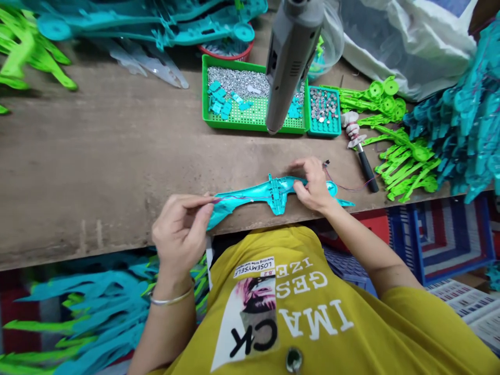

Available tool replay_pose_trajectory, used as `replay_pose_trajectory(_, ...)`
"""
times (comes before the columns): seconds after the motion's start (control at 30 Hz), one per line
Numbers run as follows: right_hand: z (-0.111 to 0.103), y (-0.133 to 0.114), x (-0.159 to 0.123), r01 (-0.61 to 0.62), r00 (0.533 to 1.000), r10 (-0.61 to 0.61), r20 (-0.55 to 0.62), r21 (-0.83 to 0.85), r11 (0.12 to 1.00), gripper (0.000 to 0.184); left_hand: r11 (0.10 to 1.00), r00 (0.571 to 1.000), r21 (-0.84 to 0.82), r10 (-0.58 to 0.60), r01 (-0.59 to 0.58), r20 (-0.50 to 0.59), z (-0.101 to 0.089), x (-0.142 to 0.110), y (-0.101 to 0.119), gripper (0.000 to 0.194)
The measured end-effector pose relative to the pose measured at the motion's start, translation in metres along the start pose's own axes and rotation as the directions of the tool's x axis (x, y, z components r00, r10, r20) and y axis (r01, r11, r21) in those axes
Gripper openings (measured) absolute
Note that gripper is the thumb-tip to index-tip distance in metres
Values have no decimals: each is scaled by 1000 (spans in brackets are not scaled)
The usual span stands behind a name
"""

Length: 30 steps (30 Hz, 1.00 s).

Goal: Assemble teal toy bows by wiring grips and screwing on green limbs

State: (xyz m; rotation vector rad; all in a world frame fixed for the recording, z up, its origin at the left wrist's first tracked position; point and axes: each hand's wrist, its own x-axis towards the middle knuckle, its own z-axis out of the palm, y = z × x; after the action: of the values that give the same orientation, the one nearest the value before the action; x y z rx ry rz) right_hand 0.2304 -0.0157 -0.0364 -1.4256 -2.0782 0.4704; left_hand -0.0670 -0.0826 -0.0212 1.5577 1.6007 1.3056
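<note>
A long teal plastic toy body (269, 194) lies along the front edge of the wooden bench (101, 156). My left hand (182, 232) pinches its left tip together with a thin purple wire (234, 198) that runs along the part. My right hand (312, 185) is closed over the part's right end, fingers pressed on it, where a red and purple wire (347, 186) trails off to the right.
A grey powered screwdriver (291, 60) hangs above a green tray (253, 121) of screws and small teal pieces. A teal tray (323, 107) holds small metal discs. A black-handled tool (361, 151) lies nearby. Green parts (402, 156) and teal parts (461, 104) pile at right.
</note>
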Motion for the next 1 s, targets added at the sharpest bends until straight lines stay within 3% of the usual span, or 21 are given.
replay_pose_trajectory(0.07,3,0,1,-21,999,22,32,-31,999,36,989,978,-145,-65,36,-198,6,3,-8,10)
replay_pose_trajectory(0.13,5,1,2,-23,999,24,31,-18,1000,37,971,923,-236,-119,31,-367,6,6,-16,16)
replay_pose_trajectory(0.23,-1,4,2,-7,1000,8,-22,28,1000,36,973,859,-212,-183,89,-478,-2,7,-25,21)
replay_pose_trajectory(0.33,-18,10,4,-12,998,13,-69,5,1000,38,969,861,-67,-240,236,-448,-13,-2,-28,23)
replay_pose_trajectory(0.4,-30,14,6,-11,1000,11,-17,-34,999,42,955,869,-39,-284,294,-405,-15,-7,-27,25)
replay_pose_trajectory(0.53,-43,20,12,-1,974,17,227,-67,998,44,906,821,-289,-407,309,-400,-7,-9,-26,27)
replay_pose_trajectory(0.6,-42,22,14,-35,963,52,265,-68,997,37,867,782,-400,-461,297,-419,-4,-7,-27,31)
replay_pose_trajectory(0.7,-37,24,12,-109,978,114,172,-36,993,27,816,741,-471,-537,335,-403,-2,-5,-30,38)
replay_pose_trajectory(0.83,-31,24,7,-109,993,109,41,7,994,20,812,735,-447,-555,376,-390,-2,-9,-31,40)
replay_pose_trajectory(0.9,-31,24,6,-76,997,77,33,-5,997,22,822,739,-420,-547,385,-394,-1,-10,-30,40)
replay_pose_trajectory(1.0,-33,25,7,-36,992,42,121,-52,998,29,827,744,-394,-545,401,-387,2,-10,-28,40)
